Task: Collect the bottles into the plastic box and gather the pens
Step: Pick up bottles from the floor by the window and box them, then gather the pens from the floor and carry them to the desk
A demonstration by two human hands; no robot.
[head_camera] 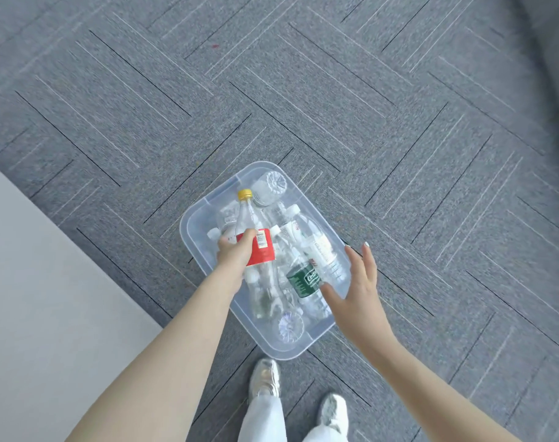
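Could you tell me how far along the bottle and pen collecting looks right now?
Done: several bottles, including a green-labelled bottle, lie in the plastic box. In hand: the left hand grips a red-labelled bottle over the box; the right hand is open beside it. Left: pens; none visible.

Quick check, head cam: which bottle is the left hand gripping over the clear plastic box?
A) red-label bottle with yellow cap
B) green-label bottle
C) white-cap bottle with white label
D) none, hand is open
A: the left hand has its fingers curled round the clear red-label bottle with yellow cap, held over the translucent plastic box; the right hand is open beside the green-label bottle.
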